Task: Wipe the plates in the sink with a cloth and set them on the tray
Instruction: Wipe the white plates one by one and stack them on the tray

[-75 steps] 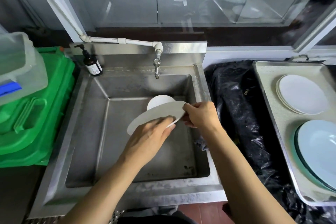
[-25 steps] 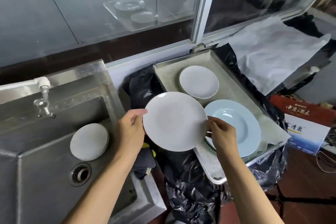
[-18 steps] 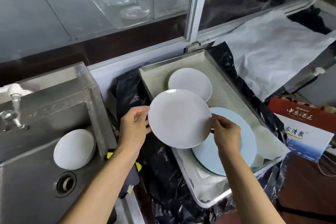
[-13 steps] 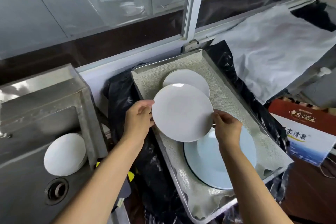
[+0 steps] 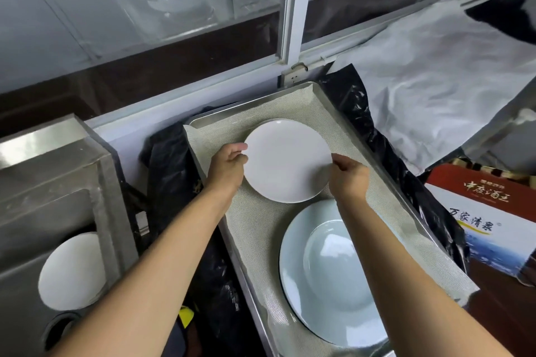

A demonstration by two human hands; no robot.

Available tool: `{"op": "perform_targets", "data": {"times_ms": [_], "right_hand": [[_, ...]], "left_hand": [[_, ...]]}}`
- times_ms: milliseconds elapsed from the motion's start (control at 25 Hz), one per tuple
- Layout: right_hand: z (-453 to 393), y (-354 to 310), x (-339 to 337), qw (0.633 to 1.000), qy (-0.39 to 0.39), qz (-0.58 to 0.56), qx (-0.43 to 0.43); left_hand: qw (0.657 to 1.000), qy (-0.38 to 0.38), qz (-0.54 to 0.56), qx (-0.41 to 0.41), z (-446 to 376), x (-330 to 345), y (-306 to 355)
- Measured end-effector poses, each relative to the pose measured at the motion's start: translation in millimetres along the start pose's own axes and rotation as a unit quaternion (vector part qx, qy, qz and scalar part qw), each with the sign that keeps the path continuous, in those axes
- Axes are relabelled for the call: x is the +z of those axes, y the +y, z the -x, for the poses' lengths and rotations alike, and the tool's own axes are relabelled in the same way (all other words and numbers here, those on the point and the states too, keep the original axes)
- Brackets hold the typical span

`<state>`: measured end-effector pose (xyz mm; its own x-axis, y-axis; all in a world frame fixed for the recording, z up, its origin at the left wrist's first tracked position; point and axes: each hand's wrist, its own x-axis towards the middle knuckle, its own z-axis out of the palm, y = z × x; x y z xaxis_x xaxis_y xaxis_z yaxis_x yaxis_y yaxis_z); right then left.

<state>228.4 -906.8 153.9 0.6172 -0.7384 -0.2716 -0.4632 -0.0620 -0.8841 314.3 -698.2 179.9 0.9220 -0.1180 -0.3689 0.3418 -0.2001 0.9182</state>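
Both hands hold one white plate (image 5: 287, 161) by its rim over the far half of the tray (image 5: 352, 130). The left hand (image 5: 227, 169) grips the plate's left edge, thumb on top and fingers curled under. The right hand (image 5: 348, 177) pinches the right edge with curled fingers. The plate lies flat, face up, at or just above the mesh liner (image 5: 255, 226) that covers the tray; whether it rests on anything cannot be told.

A pale blue plate (image 5: 327, 272) sits on the liner in the near half of the tray, its far rim just beside the white plate's near rim.

To the left, the steel sink (image 5: 58, 171) holds another white plate (image 5: 72, 271), lying near its right wall. Black plastic sheet (image 5: 171, 171) fills the gap between sink and tray. A printed box (image 5: 487, 217) stands beyond the tray's right edge.
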Motion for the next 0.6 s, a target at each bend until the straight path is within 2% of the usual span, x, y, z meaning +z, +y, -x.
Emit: {"op": "perform_targets", "data": {"times_ms": [120,400,600], "right_hand": [[-13,7,5,0.999,0.002,0.049,0.001],[-22,10,15,0.998,-0.015,0.069,-0.004],[-11,8,16,0.995,0.013,0.101,-0.02]], "left_hand": [[1.0,-0.01,0.001,-0.009,-10,6,-4],[0.999,-0.049,-0.01,0.005,-10,4,-8],[0.995,-0.084,-0.049,0.027,1,-6,-12]]}}
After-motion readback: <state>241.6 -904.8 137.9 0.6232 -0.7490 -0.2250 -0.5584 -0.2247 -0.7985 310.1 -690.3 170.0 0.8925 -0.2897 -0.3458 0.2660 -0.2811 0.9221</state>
